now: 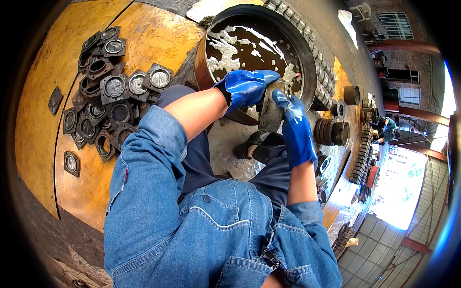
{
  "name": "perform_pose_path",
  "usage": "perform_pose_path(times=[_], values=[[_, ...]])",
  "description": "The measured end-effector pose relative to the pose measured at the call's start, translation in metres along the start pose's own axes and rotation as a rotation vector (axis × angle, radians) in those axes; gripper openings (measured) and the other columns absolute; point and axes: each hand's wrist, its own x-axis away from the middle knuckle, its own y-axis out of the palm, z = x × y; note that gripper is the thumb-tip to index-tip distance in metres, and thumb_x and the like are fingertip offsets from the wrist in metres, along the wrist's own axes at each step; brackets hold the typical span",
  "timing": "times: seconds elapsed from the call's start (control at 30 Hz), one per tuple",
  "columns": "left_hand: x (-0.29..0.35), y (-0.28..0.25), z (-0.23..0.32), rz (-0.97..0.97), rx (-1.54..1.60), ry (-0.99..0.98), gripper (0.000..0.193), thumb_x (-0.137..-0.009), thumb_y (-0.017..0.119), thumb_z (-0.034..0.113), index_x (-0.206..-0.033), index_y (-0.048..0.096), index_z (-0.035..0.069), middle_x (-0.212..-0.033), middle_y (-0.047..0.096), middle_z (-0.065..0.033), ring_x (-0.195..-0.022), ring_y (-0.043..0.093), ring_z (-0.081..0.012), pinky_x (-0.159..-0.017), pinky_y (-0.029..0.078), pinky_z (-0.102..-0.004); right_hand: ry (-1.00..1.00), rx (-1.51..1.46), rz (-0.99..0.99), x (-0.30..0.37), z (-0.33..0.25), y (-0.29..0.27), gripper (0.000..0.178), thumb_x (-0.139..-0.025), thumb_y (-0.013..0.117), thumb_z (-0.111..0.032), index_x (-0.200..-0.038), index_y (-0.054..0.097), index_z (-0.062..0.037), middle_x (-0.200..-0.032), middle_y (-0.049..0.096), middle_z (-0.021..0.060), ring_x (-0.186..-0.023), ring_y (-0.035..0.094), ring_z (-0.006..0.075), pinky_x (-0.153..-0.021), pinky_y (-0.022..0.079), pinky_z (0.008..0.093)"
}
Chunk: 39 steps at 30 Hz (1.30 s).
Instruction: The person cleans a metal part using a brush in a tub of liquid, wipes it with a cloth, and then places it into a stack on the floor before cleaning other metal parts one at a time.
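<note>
At the near rim of the tub [204,69], the gloved left hand [247,87] and right hand [293,115] are touching the grey slab [272,115], though I cannot tell whether they are gripping it, and slippery gloves [298,137] are perhaps risking its fall into the tub's liquid [249,54].

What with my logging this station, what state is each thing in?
Left hand: gloved, at the grey block's upper end; grip unclear
Right hand: gloved, gripping the grey block
Grey block: held, whether wet unclear
Round basin: open-topped, part-filled
Liquid: dark, foam-patched
Square parts: heaped, overlapping
Lone square part: lying apart from the heap
Left sleeve: turned up
</note>
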Motion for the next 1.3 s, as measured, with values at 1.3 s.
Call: perform_pose_path(times=[1.3], values=[[-0.022,0.015,-0.027,-0.042,1.401,-0.904,0.035,-0.108,0.055,0.039,-0.114,0.07,0.007,-0.1,0.074,-0.0118,-0.086,0.072,-0.0281,-0.08,0.061,-0.0445,-0.232,-0.238,0.054,0.028,-0.002,0.009,0.068,-0.078,0.083,-0.049,-0.125,0.07,-0.0011,-0.116,0.076,0.024,-0.107,0.074,0.0344,-0.092,0.057,0.0425]])
